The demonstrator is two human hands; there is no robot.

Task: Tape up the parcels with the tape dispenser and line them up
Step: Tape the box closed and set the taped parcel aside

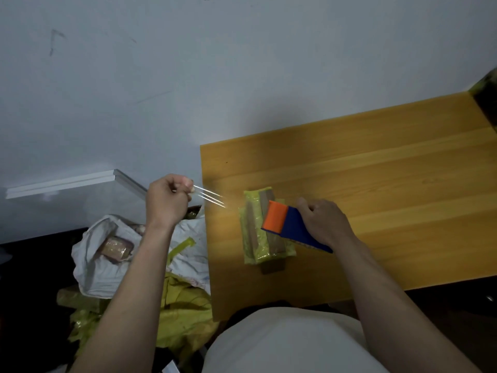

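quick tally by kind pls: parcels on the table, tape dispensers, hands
parcels on the wooden table: 1, a yellow-green wrapped parcel
tape dispensers: 1, orange and blue tape dispenser
hands: 2, left hand and right hand
total: 4

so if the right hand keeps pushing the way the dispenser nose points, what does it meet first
Probably the yellow-green parcel: the right hand holds the tape dispenser with its orange nose already over it, though depth is unclear.
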